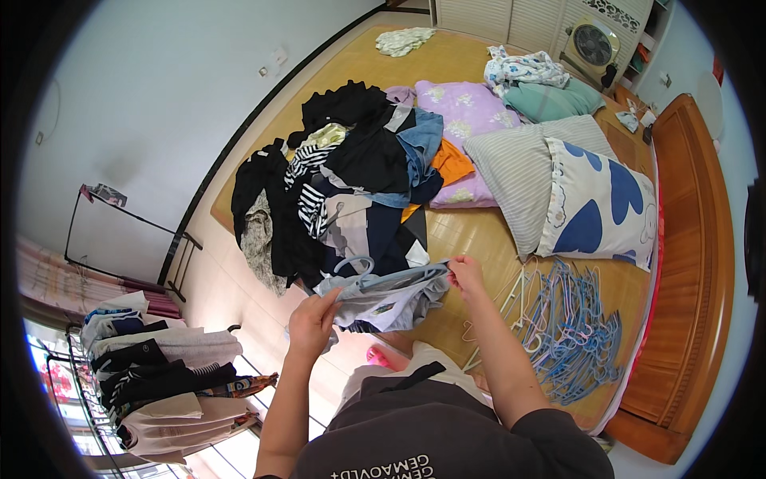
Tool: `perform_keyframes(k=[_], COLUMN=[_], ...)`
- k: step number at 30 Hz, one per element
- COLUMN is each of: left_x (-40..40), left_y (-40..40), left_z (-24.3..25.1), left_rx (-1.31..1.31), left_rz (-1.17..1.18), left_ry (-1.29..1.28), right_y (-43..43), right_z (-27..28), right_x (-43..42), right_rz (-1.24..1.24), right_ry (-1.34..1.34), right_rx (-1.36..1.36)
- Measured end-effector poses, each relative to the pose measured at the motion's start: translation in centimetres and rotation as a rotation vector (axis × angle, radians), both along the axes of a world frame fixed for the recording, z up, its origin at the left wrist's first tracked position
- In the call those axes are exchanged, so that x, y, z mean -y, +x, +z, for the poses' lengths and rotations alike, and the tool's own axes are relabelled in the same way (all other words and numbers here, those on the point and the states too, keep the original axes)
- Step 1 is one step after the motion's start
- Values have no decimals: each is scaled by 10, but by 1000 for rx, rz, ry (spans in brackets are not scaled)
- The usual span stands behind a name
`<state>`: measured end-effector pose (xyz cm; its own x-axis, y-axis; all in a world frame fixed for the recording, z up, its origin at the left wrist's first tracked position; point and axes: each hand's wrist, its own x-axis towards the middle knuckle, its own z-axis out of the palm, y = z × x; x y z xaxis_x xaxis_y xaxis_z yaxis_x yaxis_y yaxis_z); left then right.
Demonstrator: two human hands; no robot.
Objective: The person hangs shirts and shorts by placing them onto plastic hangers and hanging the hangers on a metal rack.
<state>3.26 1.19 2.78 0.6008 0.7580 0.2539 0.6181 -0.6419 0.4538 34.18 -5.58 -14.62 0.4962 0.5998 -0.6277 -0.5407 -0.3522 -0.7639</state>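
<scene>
Between my two hands a light grey garment [395,308] hangs over a pale blue plastic hanger [413,277], whose hook points away from me. My left hand [315,322] pinches one end of the hanger together with the cloth. At the other end, my right hand [467,276] grips the hanger's tip and the garment's edge. Just beyond them lies a heap of mixed clothes [365,161], with black, striped, denim and orange pieces. Many blue, white and pink hangers [574,335] are piled on the bed to the right of my right hand.
The bed has a tan mat [347,60], a lilac floral pillow [467,114], a striped pillow [508,161], a blue-and-white pillow [598,206] and a wooden headboard [688,287]. A clothes rack [75,359] with hung garments stands lower left. A box fan [592,45] is at the far right.
</scene>
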Motion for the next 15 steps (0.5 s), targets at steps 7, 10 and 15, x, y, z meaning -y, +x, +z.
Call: perform_keyframes(k=[7, 10, 15], left_x=[5, 12, 33], left_y=[7, 10, 10], left_z=[4, -2, -16], left_rx=[-81, -75, -72], left_rz=[1, 36, 119], left_ry=[47, 32, -109], right_y=[-7, -31, -84], right_z=[19, 35, 69], right_x=[-5, -2, -3], right_rz=[90, 185, 284], right_ry=[38, 148, 235], right_rx=[343, 602, 667])
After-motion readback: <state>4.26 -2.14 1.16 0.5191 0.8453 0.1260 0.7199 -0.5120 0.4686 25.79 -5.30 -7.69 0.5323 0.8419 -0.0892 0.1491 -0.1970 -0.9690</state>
